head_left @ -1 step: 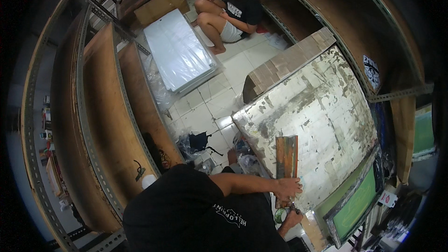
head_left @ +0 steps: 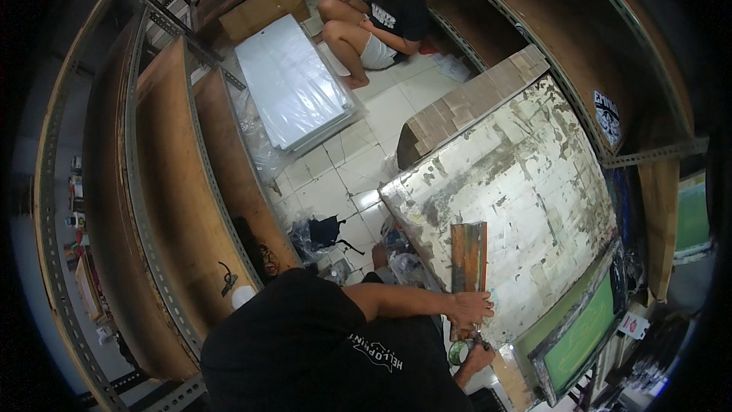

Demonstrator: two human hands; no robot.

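Note:
My left hand [head_left: 469, 309] lies across the lower part of a long wooden squeegee [head_left: 468, 259] with an orange-red edge. Its fingers are stretched out past the squeegee's right side onto a worn white tabletop [head_left: 511, 183]. Close below it, my right hand [head_left: 476, 355] is closed on a small dark item, too small and covered to name. Beside the right hand's fingers is a round green and white ring-shaped thing [head_left: 458, 352]. A framed screen with green mesh [head_left: 576, 336] leans at the table's right side.
Another person [head_left: 396, 19] sits on the tiled floor at the back, a phone in one hand. A plastic-wrapped stack of grey sheets [head_left: 293, 80] lies near them. Wooden shelving [head_left: 175, 168] stands on the left. Brown cardboard [head_left: 476, 99] edges the table's far side.

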